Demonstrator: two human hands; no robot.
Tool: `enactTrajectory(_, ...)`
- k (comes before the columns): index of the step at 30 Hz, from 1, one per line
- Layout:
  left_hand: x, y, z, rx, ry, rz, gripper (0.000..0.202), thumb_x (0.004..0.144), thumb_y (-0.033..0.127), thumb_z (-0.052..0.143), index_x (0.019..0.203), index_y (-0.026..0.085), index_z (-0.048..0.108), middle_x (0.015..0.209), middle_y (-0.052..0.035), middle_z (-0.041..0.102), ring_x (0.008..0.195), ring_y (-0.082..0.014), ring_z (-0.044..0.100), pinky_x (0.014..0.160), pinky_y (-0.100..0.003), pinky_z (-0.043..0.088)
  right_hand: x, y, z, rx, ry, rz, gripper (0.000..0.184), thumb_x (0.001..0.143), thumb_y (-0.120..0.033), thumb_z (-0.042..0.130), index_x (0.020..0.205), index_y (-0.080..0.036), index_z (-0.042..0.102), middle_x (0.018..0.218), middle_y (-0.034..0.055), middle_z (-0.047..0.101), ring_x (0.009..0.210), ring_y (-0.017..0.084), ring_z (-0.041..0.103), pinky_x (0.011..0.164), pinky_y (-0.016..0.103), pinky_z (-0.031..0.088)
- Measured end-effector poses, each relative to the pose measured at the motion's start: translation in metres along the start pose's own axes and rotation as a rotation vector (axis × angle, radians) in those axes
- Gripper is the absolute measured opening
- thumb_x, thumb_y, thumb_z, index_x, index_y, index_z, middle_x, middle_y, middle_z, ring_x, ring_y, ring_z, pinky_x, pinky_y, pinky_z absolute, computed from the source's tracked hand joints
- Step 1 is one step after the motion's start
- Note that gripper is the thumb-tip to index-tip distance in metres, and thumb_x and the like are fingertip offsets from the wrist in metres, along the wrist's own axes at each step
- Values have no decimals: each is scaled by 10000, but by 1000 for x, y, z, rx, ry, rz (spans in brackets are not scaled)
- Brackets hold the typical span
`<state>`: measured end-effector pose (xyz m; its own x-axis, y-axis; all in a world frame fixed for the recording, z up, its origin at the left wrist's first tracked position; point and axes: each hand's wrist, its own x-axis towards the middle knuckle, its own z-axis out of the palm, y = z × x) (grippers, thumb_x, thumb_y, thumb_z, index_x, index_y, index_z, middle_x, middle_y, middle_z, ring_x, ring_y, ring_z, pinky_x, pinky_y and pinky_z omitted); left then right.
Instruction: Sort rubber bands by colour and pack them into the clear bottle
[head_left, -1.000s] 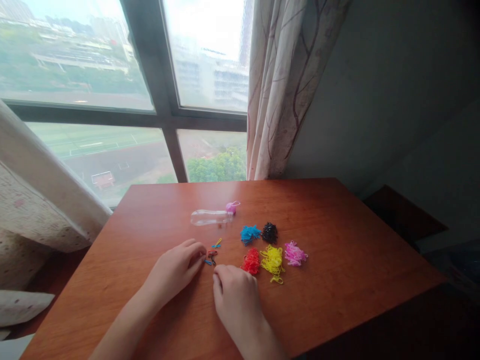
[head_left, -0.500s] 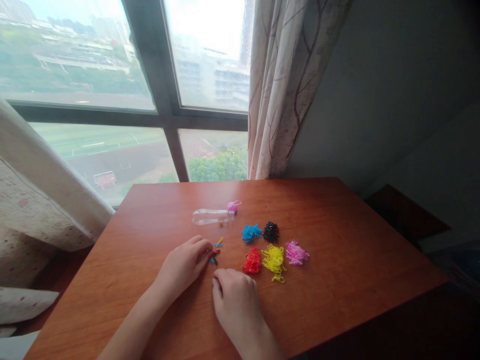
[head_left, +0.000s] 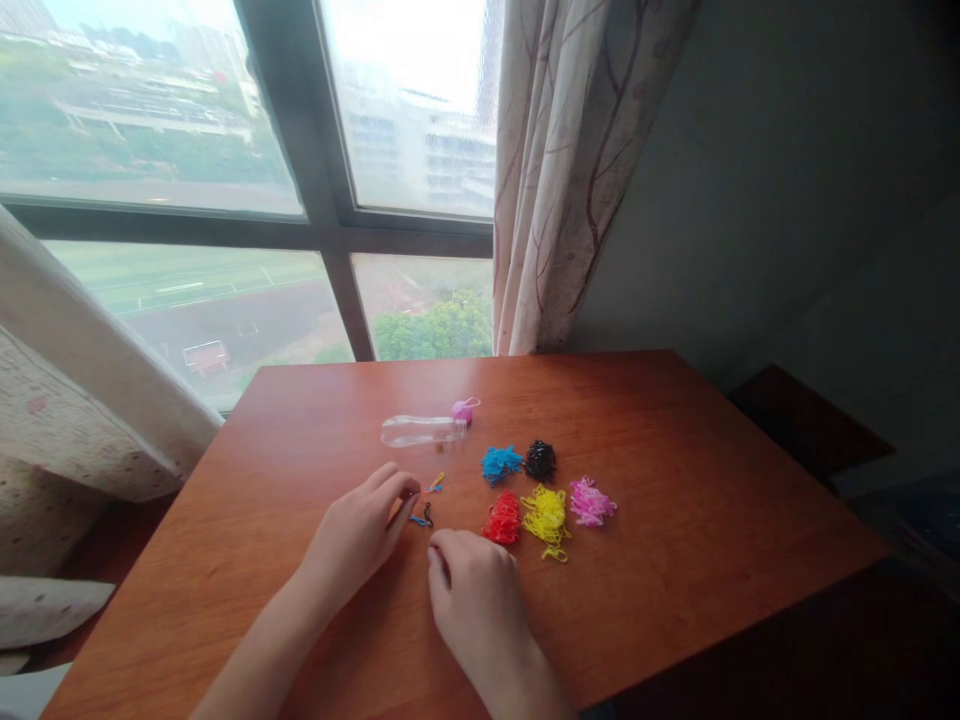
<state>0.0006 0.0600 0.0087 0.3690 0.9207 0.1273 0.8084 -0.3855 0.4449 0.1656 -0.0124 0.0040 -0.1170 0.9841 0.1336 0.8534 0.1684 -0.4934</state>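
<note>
My left hand (head_left: 358,532) rests on the wooden table (head_left: 675,560), its fingers drawn together with the tips beside a few loose small rubber bands (head_left: 422,519). Whether it pinches one is hidden. My right hand (head_left: 474,592) lies just right of it, knuckles up and fingers curled under, close to the red pile (head_left: 502,519). Sorted piles of tiny bands lie beyond it: blue (head_left: 499,463), black (head_left: 540,460), yellow (head_left: 546,515) and pink (head_left: 592,502). Two more loose bands (head_left: 433,487) lie near my left fingertips.
A clear plastic bottle (head_left: 420,431) with a pink cap (head_left: 463,411) lies on its side behind the loose bands. A window and a patterned curtain (head_left: 570,170) stand behind the table. Cushions (head_left: 52,440) sit at the left, and a dark side surface (head_left: 810,430) at the right.
My left hand has drawn back a little from the loose bands. The small red band seen among them earlier no longer shows. My right hand has barely moved.
</note>
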Motion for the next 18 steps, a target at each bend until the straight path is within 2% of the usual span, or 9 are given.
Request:
enactTrajectory(4,-1,-1,-1,-37,0,-14,219,953,316,406,891,217,592,925,-29,625,798,-180,630,692,-272,451,0,0,-2,10,6,-4,168,884,-105,536,779,-225,590,758,-8,681,683,161,629,580,267,307)
enactTrajectory(8,0,7,-2,-157,-9,16,203,941,290,431,874,209,604,873,-25,619,727,-151,587,670,-256,445,-8,0,-3,33,2,-27,178,870,-89,532,762,-225,573,750,-16,672,678,152,622,588,263,303)
enactTrajectory(13,6,33,3,-316,-98,104,175,918,219,456,855,202,618,809,-16,597,664,-123,546,618,-227,430,-28,10,-5,59,-9,-45,191,851,-72,518,760,-232,566,743,-27,663,683,149,625,603,264,306)
enactTrajectory(18,17,59,13,-251,-166,190,153,888,173,480,835,206,620,843,-23,610,681,-127,557,607,-221,419,-40,23,-6,81,12,-34,198,859,-74,494,772,-231,576,735,-25,662,677,149,626,609,262,304)
